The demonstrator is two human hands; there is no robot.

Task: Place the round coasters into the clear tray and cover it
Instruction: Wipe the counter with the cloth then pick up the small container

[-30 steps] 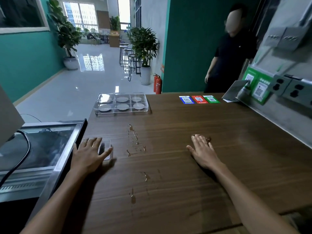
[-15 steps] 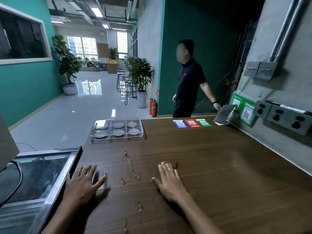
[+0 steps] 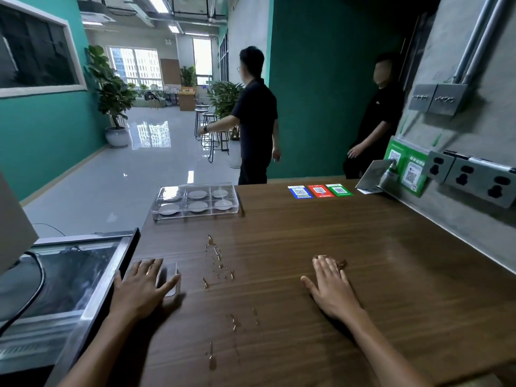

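Observation:
A clear tray [image 3: 195, 201] with a clear lid on it stands at the far left of the wooden counter [image 3: 321, 261]. Several round grey coasters [image 3: 197, 206] lie in its compartments, one per cell. My left hand [image 3: 142, 286] lies flat with spread fingers on a small clear object [image 3: 169, 277] near the counter's left edge. Palm down on the wood, my right hand [image 3: 329, 286] rests open at the centre right, far from the tray. A small brown item [image 3: 341, 263] peeks out at its fingertips.
Spilled liquid drops [image 3: 216, 261] streak the counter between my hands. Blue, red and green QR stickers [image 3: 319, 190] lie at the far edge. Wall sockets [image 3: 474, 180] line the right wall. A steel-framed glass unit [image 3: 69, 272] sits left. Two people [image 3: 255, 115] stand beyond the counter.
The camera tilted up and turned, bringing a second person into view. One person has walked left, away from the counter. Both my hands stay flat on the counter; the tray has not moved.

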